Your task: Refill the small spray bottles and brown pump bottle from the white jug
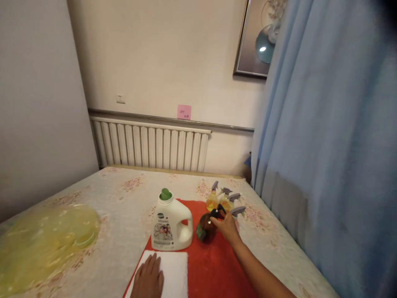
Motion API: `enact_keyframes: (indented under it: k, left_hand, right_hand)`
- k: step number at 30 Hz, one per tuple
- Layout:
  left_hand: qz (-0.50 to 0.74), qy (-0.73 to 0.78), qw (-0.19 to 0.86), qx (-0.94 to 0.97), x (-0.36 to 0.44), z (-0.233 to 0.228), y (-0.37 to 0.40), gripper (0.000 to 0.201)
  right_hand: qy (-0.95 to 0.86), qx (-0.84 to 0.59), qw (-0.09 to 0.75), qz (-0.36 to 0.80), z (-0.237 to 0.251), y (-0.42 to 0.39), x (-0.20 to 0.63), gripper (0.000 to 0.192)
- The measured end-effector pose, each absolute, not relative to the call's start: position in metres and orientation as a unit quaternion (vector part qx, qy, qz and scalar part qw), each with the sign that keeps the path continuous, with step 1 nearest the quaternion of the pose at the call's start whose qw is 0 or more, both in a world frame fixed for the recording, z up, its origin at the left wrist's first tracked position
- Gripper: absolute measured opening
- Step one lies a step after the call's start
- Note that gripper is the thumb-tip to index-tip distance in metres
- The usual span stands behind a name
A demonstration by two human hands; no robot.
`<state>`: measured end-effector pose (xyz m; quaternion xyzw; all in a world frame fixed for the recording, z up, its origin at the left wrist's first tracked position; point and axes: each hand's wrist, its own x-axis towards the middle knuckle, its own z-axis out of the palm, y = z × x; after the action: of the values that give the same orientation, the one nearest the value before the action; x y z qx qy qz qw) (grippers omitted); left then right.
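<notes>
My left hand [149, 278] lies flat on a folded white cloth [175, 275], its fingers stretched forward. At the neck of a dark, rounded spray bottle [206, 230] with a black trigger head, the fingers of my right hand [226, 227] are closed. The bottle is over the red cloth [206, 269]; whether its base touches the cloth I cannot tell. Between my hands stands a cream detergent jug [167, 227], upright, with a green piece in its open mouth. Just beyond my right hand are several clear spray bottles [211, 200] with yellow liquid and grey triggers, partly hidden.
A flower-patterned cover [120, 215] spreads over the whole surface. At left lies a translucent yellow, round, soft-looking object [46, 244]. A blue curtain [319, 124] hangs along the right edge. A white radiator [151, 142] stands beyond the far edge.
</notes>
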<state>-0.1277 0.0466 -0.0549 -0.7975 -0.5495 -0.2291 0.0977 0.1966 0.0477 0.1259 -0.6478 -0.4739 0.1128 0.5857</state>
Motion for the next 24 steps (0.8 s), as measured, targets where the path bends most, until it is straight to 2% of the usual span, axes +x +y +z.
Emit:
enact_keyframes:
  k: [5,12,16,20,24]
  left_hand:
    - [-0.188,-0.558,0.079,-0.805,-0.123,-0.039,0.041,0.046]
    - [-0.176,-0.587,0.04,-0.789,-0.111,-0.025,0.031,0.046]
    - [-0.252,-0.537,-0.102,-0.798,-0.08,-0.018,0.01,0.052]
    - [-0.321,-0.494,-0.249,-0.768,-0.038,-0.008,-0.011,0.071]
    - [-0.344,-0.499,-0.316,-0.73,-0.004,0.006,-0.022,0.089]
  right_hand:
    - [-0.519,-0.648,0.53,0.172,0.095,0.005,0.185,0.015]
    - [-0.555,-0.648,0.489,0.182,0.076,-0.018,0.17,0.014]
    - [-0.568,-0.645,0.472,0.196,0.067,-0.023,0.161,0.014]
    - [-0.577,-0.639,0.468,0.201,0.066,-0.029,0.156,0.015]
    - [-0.58,-0.633,0.469,0.207,0.067,-0.037,0.155,0.034]
